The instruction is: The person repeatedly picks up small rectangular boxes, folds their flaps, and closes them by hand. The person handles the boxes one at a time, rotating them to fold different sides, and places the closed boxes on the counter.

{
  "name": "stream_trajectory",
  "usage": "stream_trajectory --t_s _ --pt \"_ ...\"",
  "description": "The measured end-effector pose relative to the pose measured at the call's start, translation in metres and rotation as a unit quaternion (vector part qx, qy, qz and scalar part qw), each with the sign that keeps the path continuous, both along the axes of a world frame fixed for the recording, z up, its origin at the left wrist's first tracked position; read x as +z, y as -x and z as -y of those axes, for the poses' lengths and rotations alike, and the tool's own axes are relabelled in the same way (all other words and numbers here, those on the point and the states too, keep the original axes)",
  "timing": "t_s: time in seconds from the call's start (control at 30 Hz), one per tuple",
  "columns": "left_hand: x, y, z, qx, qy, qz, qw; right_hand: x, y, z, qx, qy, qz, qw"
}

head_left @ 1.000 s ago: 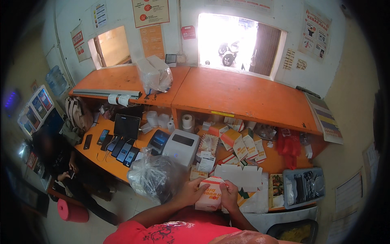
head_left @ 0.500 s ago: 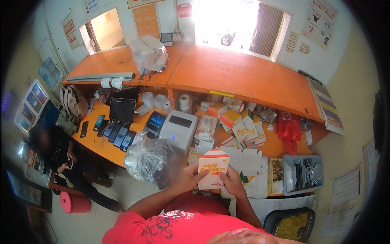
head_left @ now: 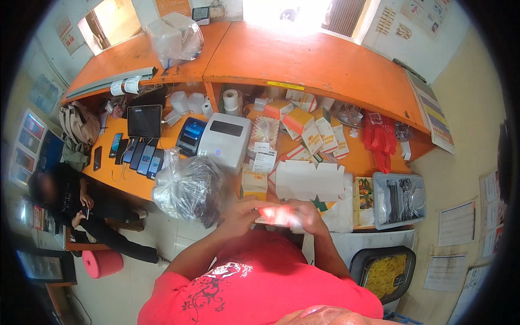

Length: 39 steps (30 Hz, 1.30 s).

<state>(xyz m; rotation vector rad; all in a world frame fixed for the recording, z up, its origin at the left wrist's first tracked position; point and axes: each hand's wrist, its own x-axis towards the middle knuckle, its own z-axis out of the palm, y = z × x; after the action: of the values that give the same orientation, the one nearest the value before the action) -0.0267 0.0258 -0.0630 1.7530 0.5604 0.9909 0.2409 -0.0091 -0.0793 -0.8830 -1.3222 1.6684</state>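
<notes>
In front of my red shirt, a small white, red and orange food carton (head_left: 273, 215) is held between my two hands, tipped so that mostly its red edge shows. Motion smears it. My left hand (head_left: 239, 215) grips its left side, and my right hand (head_left: 310, 216) is closed at its right end, partly blurred. Just beyond, a flattened white carton sheet (head_left: 309, 181) lies on the orange counter. A printed paper slip (head_left: 265, 158) rests beside it, over another orange and white carton (head_left: 253, 183).
A knotted clear plastic bag (head_left: 189, 187) stands left of my hands, near a white label printer (head_left: 225, 142) and several phones (head_left: 145, 158). Folded cartons (head_left: 310, 132) crowd under the shelf. A grey bin (head_left: 400, 201) holds black packets. Another person (head_left: 67, 197) sits at left.
The carton, whose printed front faced up, has tipped edge-on in my hands and is blurred. My view has dipped, so the counter sits higher in the picture.
</notes>
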Motion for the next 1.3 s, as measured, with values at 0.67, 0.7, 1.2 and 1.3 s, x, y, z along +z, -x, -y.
stream_trajectory --t_s 0.67,0.7,1.2,1.3 --pt "-0.02 0.03 0.023 0.239 0.213 0.01 0.947 -0.077 -0.042 -0.119 -0.09 -0.091 0.423 0.897" --pt "-0.02 0.03 0.025 0.236 0.229 0.008 0.944 -0.082 -0.039 -0.106 -0.004 -0.144 0.514 0.846" --pt "0.017 0.021 0.018 0.165 0.185 -0.087 0.965 -0.115 -0.093 -0.103 0.011 -0.101 0.409 0.907" --pt "0.012 0.022 0.021 0.171 0.16 -0.099 0.967 -0.089 -0.077 -0.098 -0.18 -0.215 0.475 0.835"
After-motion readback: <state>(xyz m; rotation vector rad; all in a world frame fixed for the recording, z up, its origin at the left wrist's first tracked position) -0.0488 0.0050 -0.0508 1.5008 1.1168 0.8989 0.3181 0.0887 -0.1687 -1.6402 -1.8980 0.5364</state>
